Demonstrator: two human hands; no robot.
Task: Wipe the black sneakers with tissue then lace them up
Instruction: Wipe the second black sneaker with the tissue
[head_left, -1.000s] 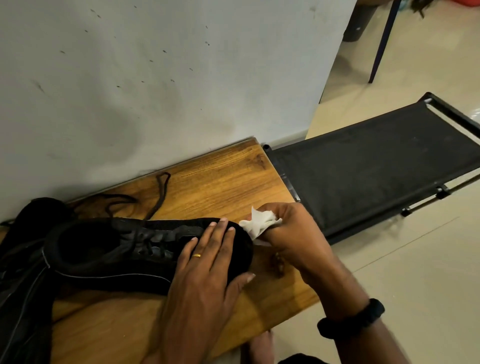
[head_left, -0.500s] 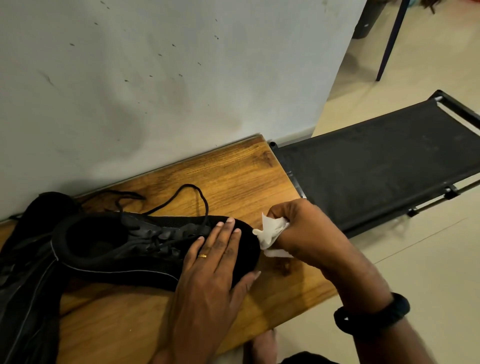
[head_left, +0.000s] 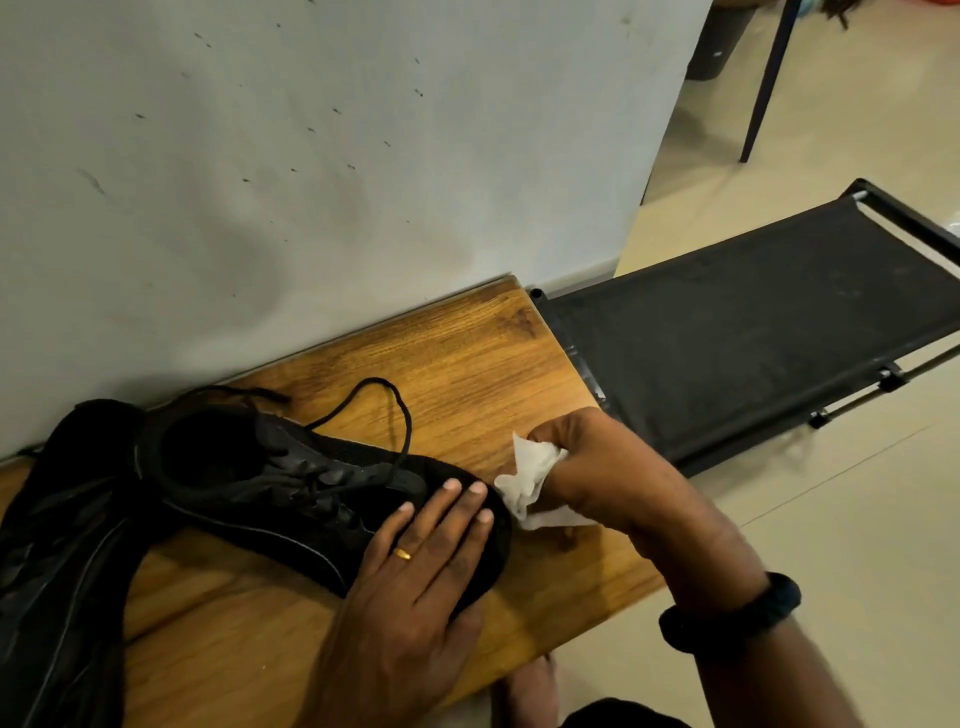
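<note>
Two hands work one black sneaker (head_left: 291, 483) lying on the wooden worktop (head_left: 467, 353): our left hand (head_left: 415, 587) presses flat, fingers straight, on the toe, while our right hand (head_left: 597, 467) clutches a crumpled white tissue (head_left: 530, 478) at the toe's tip. We judge the wiping step in hand, with the lace (head_left: 384, 395) looping loose. Next we must draw the tissue along the upper, then take what looks like the second sneaker (head_left: 62, 545) at the left.

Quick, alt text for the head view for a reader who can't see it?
The right hand grips a crumpled white tissue at the toe of a black sneaker, which the left hand presses flat onto a wooden bench. Its lace lies loose; a second black sneaker sits at the left edge.
</note>
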